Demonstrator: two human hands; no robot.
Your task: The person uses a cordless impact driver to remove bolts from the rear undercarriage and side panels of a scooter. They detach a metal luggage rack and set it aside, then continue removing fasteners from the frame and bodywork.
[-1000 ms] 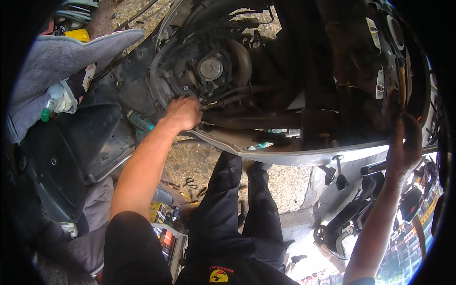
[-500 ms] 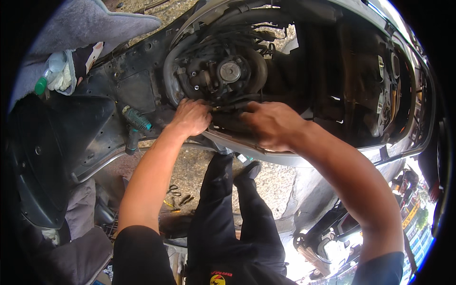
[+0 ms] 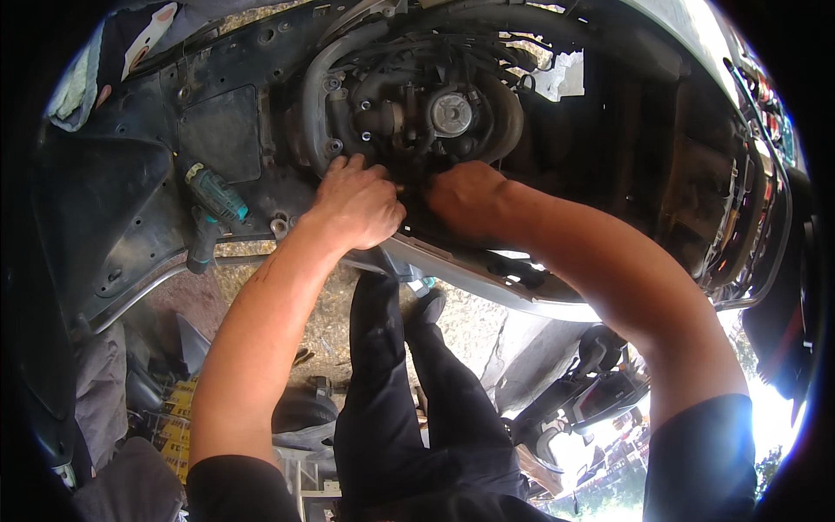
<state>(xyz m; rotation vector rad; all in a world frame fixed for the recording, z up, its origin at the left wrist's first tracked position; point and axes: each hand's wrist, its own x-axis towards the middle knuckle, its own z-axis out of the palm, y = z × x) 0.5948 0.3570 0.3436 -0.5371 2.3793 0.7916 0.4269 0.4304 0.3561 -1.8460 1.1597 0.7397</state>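
My left hand point(image 3: 358, 202) is closed at the near side of a scooter's exposed engine bay, its knuckles up beside the curved frame tube point(image 3: 315, 113). A hand's width to its right, my right hand point(image 3: 468, 198) reaches into the dark bay with its fingers curled. What either hand grips is hidden under the fingers and in shadow. A small brassy bit point(image 3: 400, 188) shows in the gap between them. Just beyond the hands sits the dusty engine, with a round metal cap point(image 3: 451, 114) and hoses around it.
A teal and black cordless drill point(image 3: 217, 193) lies on the black footboard point(image 3: 222, 135) at left. The grey body side panel point(image 3: 500, 291) curves along the near side. My legs point(image 3: 378, 365) are below. Parked motorbikes point(image 3: 570, 404) stand at lower right.
My right hand has come leftward, closer to my left hand. The left hand stays at the near edge of the bay, turned slightly. The whole view has shifted.
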